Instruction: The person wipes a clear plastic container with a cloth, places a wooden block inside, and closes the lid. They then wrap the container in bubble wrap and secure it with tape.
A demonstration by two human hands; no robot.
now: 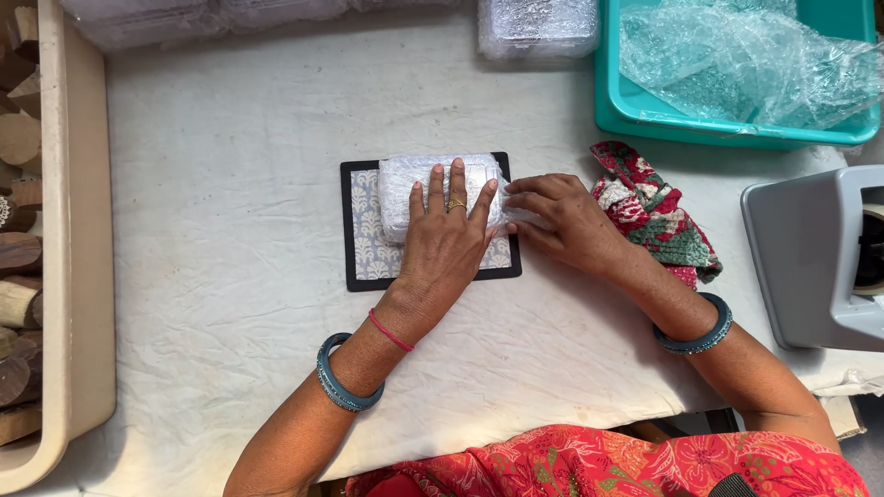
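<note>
The left hand (442,244) presses its spread fingers (458,184) flat on a small rectangular parcel wrapped in clear bubble wrap (414,189), lying on a black-edged patterned mat (364,248) on the tabletop (230,184). The right hand (566,221) pinches the wrap's end just beside them. The loose flap could spring open if either hand's pressure eases.

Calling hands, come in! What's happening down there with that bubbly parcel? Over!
Left hand flat on bubble-wrapped parcel. Right hand pressing its right end. Parcel on patterned mat. Nothing blocking.
</note>
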